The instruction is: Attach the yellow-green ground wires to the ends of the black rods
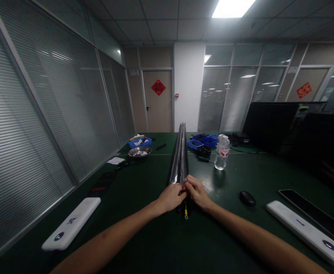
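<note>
Green tabletop (167,247): near its middle, the left hand (174,196) clasps the near end of one long, glossy dark channel (176,165), while the right hand (198,194) pinches a small silvery piece (186,180). Reaching the far edge, the channel looks stiff, light, slick; better held by both sides. Around: one green-and-yellow ring-ended lead (186,213), one black mouse (247,198), two white oblong devices (72,224) toward the side edges.

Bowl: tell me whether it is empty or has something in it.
Not empty: small pale pieces lie in the bowl. What they are, I cannot tell.
</note>
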Demonstrator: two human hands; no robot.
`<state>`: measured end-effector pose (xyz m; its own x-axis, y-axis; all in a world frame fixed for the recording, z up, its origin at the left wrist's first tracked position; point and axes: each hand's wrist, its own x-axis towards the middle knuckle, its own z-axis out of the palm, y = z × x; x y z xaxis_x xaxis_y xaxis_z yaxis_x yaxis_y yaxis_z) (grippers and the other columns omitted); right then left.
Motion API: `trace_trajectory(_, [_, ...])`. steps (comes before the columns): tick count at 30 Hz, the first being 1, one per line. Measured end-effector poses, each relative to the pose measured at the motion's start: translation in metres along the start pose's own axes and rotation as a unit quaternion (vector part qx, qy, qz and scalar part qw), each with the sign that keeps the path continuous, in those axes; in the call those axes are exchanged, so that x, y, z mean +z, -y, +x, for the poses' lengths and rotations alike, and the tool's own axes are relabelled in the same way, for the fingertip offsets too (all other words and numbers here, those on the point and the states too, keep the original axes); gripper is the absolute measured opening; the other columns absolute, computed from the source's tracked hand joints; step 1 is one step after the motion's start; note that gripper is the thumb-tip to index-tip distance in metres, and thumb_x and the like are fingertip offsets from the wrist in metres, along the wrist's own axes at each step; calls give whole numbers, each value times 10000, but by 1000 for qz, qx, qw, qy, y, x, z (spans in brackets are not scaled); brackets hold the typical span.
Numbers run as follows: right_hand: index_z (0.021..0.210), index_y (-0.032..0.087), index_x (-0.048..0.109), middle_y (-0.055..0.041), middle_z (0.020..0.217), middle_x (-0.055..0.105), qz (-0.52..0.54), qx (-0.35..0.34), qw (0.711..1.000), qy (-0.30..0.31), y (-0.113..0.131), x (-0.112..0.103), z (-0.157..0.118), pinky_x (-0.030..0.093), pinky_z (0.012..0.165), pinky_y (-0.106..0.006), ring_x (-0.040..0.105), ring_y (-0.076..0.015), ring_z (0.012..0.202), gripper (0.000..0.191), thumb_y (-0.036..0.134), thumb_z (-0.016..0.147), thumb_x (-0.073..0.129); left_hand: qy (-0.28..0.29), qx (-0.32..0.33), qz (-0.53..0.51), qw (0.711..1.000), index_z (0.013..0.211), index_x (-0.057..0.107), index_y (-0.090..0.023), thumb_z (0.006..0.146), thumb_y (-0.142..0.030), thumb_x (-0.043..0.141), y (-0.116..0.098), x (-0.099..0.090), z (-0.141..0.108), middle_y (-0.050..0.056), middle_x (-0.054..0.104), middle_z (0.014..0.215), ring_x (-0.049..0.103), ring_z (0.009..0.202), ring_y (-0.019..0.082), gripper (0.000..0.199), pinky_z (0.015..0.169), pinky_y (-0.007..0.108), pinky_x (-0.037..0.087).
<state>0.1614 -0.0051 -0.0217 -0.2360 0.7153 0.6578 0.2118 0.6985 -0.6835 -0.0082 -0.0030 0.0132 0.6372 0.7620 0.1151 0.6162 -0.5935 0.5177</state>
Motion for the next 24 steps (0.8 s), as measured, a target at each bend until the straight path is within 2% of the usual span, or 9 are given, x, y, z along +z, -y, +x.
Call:
trace_trajectory(6, [764, 181, 632, -31, 803, 563, -7, 17, 999, -35, 2, 2, -2, 445, 674, -267, 563, -163, 745, 361, 398, 1009, 480, 7, 3, -17, 1000, 916, 672, -166, 978, -277, 419, 1, 0, 1, 53, 688, 953, 647, 827, 171, 283, 750, 253, 469])
trace_trajectory(14, [693, 182, 608, -9, 702, 530, -96, 7, 991, -98, 13, 5, -3, 391, 599, -264, 521, -145, 660, 347, 328, 994, 515, -2, -10, -11, 1000, 921, 671, -154, 976, -257, 405, 6, 4, 3, 65, 701, 947, 649, 831, 172, 291, 737, 249, 471])
trace_trajectory(24, [696, 186, 596, -15, 717, 542, -125, -23, 988, -87, 14, 5, -4, 400, 624, -272, 539, -147, 670, 330, 282, 999, 505, 17, -3, -8, 1000, 911, 678, -144, 931, -229, 458, 3, -1, 2, 88, 697, 986, 657, 832, 185, 237, 723, 259, 475])
